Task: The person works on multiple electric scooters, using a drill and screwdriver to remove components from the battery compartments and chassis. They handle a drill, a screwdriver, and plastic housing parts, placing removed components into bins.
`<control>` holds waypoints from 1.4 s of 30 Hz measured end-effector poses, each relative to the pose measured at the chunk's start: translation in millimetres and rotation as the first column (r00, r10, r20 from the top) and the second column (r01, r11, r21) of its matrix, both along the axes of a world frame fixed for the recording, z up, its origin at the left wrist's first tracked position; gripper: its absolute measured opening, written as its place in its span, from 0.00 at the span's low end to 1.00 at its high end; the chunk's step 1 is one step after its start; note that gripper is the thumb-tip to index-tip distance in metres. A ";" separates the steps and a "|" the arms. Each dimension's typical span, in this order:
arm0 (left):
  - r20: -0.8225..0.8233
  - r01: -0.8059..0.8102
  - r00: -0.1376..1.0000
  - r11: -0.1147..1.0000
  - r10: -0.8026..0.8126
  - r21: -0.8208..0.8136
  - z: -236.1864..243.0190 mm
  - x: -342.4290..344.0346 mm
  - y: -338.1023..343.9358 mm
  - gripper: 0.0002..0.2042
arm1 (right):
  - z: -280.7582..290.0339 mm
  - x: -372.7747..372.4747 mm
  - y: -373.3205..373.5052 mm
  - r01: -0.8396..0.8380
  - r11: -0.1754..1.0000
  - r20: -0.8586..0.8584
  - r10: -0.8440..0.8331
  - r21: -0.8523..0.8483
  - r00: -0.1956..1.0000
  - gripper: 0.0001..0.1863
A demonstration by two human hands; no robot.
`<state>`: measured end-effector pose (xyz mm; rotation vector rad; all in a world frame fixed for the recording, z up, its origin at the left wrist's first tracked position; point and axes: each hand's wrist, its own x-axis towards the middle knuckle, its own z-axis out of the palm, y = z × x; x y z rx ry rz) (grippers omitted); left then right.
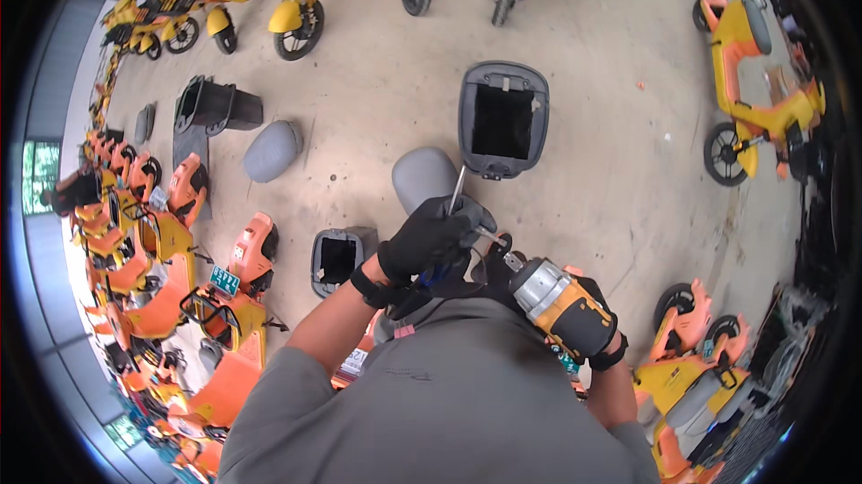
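Nearest the lens: grey shirt [449,394] filling the lower middle, both forearms rising out of it. Right hand [597,322], black-gloved, wrapped tight around a yellow-and-black power driver [561,300], silver chuck aimed toward ten o'clock. Bit tip meeting a small dark fitting [489,246] at picture centre, just beside the left hand [431,237], also black-gloved, closed over that fitting together with a thin metal rod [457,188] sticking up toward twelve o'clock. Exact contact under the fingers hidden.

To do this well, probably: keep driver in line with the fastener, press straight, steady the part firmly, squeeze the trigger gently, keep fingers off the bit.

Beyond, at twelve o'clock, grey seat pad [424,177] and an upturned seat base [503,120] on concrete floor [611,80]. Another seat base [337,259] at nine o'clock; yellow and orange scooters [754,80] ringing the rim.
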<state>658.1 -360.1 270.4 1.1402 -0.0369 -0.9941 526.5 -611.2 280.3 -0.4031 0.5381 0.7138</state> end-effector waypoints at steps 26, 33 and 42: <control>0.406 -0.761 0.615 0.644 0.676 0.080 89.1 -119.8 -26.4 0.08 | 55.7 124.0 -17.3 0.300 0.584 0.336 0.736 -0.754 -0.589 0.15; 0.297 -0.896 0.391 0.434 0.871 -0.096 60.7 -165.3 -42.1 0.08 | 39.8 125.4 -3.8 -0.198 0.669 0.685 0.621 -0.716 -0.381 0.15; 0.410 -0.880 0.458 0.468 0.789 0.080 70.6 -187.3 -46.5 0.09 | 68.6 126.9 7.1 0.176 0.852 0.274 0.344 -0.493 -0.898 0.14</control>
